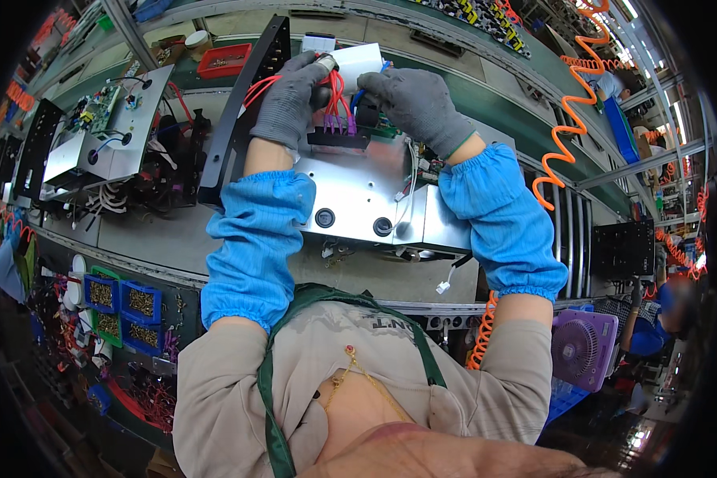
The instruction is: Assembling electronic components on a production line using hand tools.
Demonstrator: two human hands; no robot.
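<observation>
My left hand (289,99), in a grey glove, is curled around a bundle of red wires (340,94) above an open metal chassis (346,187). Purple plug ends of those wires run down to a black strip (338,139). My right hand (418,103), gloved too, has its fingers bent together at a blue wire (358,98); its fingertips are partly hidden. A white block (357,60) sits between and beyond both hands. Left of my left hand rises the chassis's black panel (243,111). A green circuit board shows partly under my right hand.
On the left stands another metal unit (107,135) with a circuit board. A red tray (224,60) lies at the back. Blue bins of screws (142,303) are at lower left. An orange coiled hose (570,111) hangs at right, above a purple fan (584,348).
</observation>
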